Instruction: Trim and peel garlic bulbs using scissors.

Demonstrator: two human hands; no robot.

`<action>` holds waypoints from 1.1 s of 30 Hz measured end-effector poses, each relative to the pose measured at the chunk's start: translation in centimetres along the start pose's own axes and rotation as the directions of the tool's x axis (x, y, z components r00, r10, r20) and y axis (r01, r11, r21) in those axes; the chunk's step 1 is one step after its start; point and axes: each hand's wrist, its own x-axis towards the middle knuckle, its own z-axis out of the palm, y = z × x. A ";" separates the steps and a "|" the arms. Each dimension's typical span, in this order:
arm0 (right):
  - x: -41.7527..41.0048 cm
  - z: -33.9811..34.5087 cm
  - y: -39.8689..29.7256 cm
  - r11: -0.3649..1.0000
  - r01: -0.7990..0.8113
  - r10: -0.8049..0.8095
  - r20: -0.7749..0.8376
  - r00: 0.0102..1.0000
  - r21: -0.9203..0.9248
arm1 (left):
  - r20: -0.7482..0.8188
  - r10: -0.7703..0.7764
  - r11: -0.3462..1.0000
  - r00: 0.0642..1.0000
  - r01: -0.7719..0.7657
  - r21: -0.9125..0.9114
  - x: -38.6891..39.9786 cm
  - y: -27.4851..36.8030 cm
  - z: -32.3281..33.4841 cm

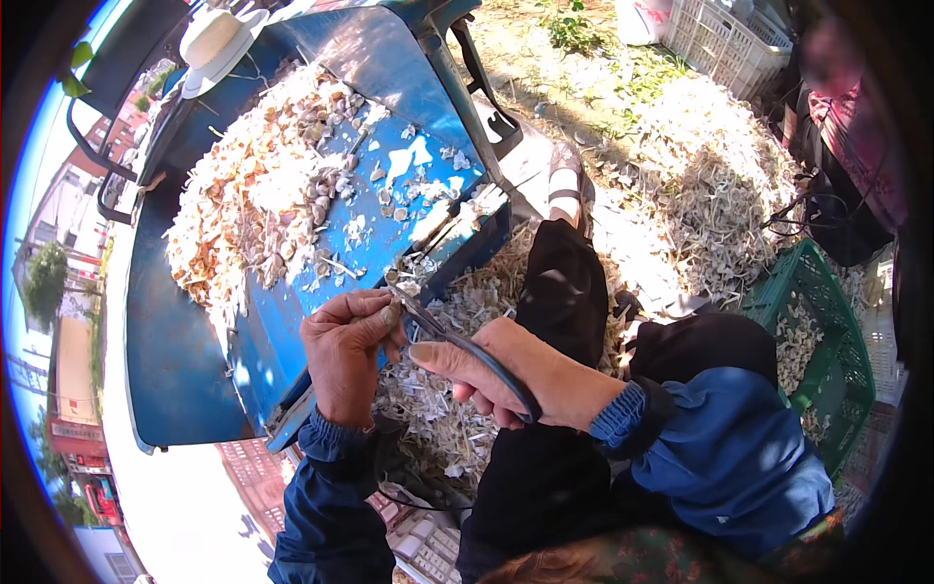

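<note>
My right hand grips a pair of dark-handled scissors, its fingers wrapped about the handle loops. The blades point up and left, and their tips meet the fingertips of my left hand. Thumb and fingers of that hand pinch a small piece of garlic, mostly hidden by the fingers and blade tips. Both hands are above the near edge of a blue metal cart bed. On the bed lies a large heap of garlic, with loose cloves and skins scattered to its right.
Garlic skins cover the ground below my hands. Beyond my knees are a larger husk pile, a green plastic crate holding some garlic, and a white crate. Another person is at the right. A white hat rests on the cart's far edge.
</note>
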 end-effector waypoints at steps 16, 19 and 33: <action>-2.8 -1.8 -3.0 0.974 -0.118 0.142 -0.112 0.984 0.195 | 0.418 0.408 0.198 0.812 -0.525 0.828 25.1 -2.7 1.2; -2.4 -2.0 -1.9 0.939 -0.063 0.084 -0.048 0.995 0.337 | 0.525 0.350 -0.061 0.776 -0.541 0.839 24.3 -4.1 1.2; -3.6 -0.9 -4.6 0.994 0.073 -0.063 -0.120 0.991 0.079 | -0.049 0.503 0.066 0.863 0.018 0.998 -7.9 -4.4 -20.4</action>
